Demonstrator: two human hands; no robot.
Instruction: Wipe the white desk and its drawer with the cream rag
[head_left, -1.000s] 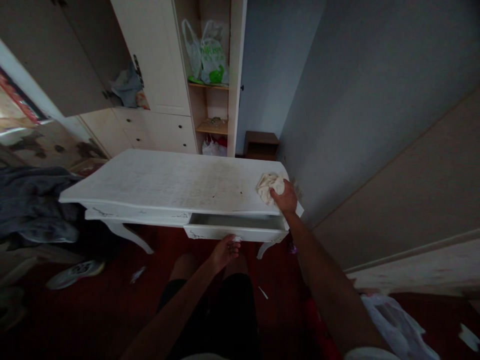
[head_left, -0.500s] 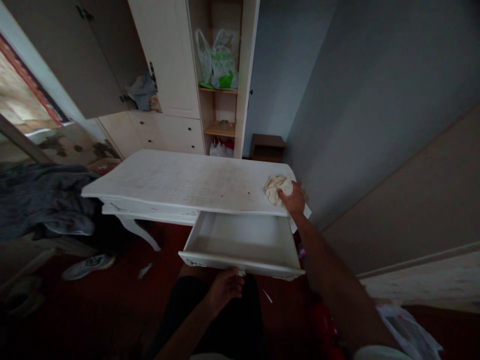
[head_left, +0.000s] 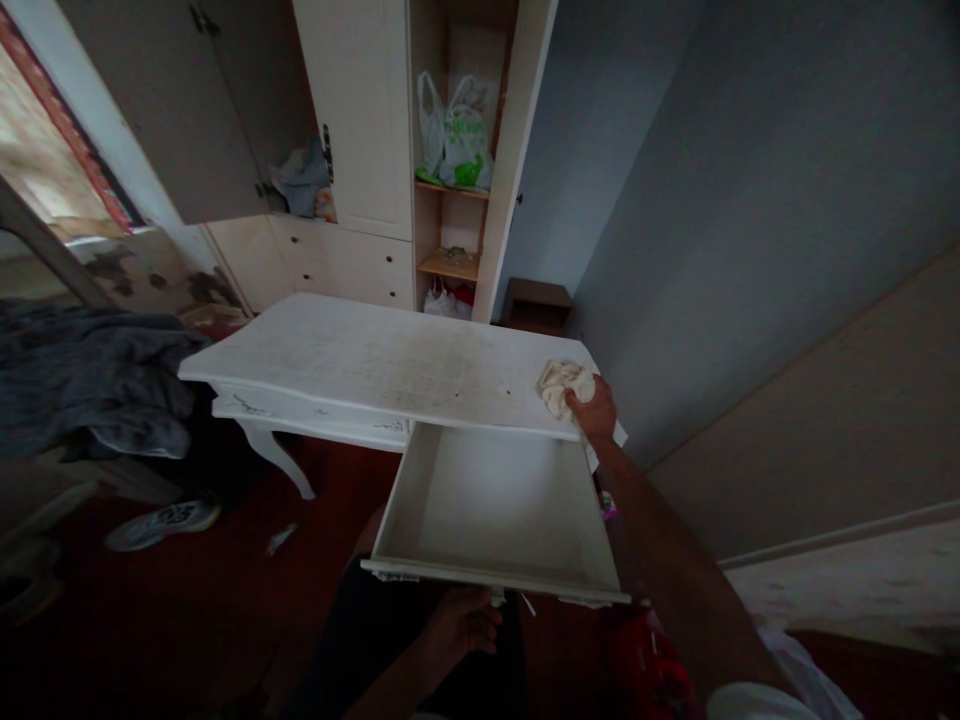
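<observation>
A white desk (head_left: 352, 350) with curved legs and a smudged top stands before me. Its drawer (head_left: 495, 490) is pulled far out toward my lap, and I see nothing inside it. Below the drawer front, my left hand (head_left: 461, 630) is closed at the small knob (head_left: 496, 597), fingers curled around it. My right hand (head_left: 596, 408) grips a crumpled cream cloth (head_left: 559, 385), which rests on the right end of the desk top. Two small dark specks lie on the top to the left of the cloth.
Behind the desk stands a wardrobe (head_left: 367, 130) with plastic bags (head_left: 465, 140) on a shelf. Grey clothing (head_left: 90, 380) is heaped at left, above a shoe (head_left: 161, 525) on the red floor. A small brown cabinet (head_left: 536, 305) sits by the grey wall (head_left: 750, 200) at right.
The drawer has come further out toward me, with my left hand at its knob. My right hand and the cloth stay at about the same spot on the desk top.
</observation>
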